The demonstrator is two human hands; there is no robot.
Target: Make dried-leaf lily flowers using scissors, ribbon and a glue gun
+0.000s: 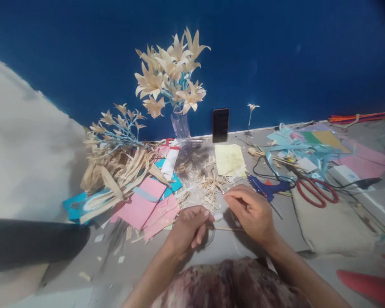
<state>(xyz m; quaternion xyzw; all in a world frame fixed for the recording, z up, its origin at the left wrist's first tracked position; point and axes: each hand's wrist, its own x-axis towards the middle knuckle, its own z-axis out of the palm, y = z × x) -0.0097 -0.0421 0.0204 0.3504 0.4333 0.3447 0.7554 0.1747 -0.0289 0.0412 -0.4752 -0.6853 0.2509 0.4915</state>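
My left hand [194,222] is closed in a pinch low over the work surface. A small white piece [217,217] shows right at its fingertips; whether it is gripped or lies behind them I cannot tell. A thin stick [229,229] lies just beyond, between the hands. Slightly higher and to the right, my right hand [252,211] is also pinched, with something tiny and pale at the thumb and fingertip. Dry husk scraps [211,182] are scattered ahead of both hands. A blue glue gun [268,186] lies just past my right hand.
Husk flowers fill a clear bottle [181,130]. Smaller flowers [122,128] rest on dry husks [115,171] at left, near pink paper [144,205]. A phone [220,125] leans on the blue wall. Red-handled scissors [317,192] and a beige cloth [332,226] lie at right.
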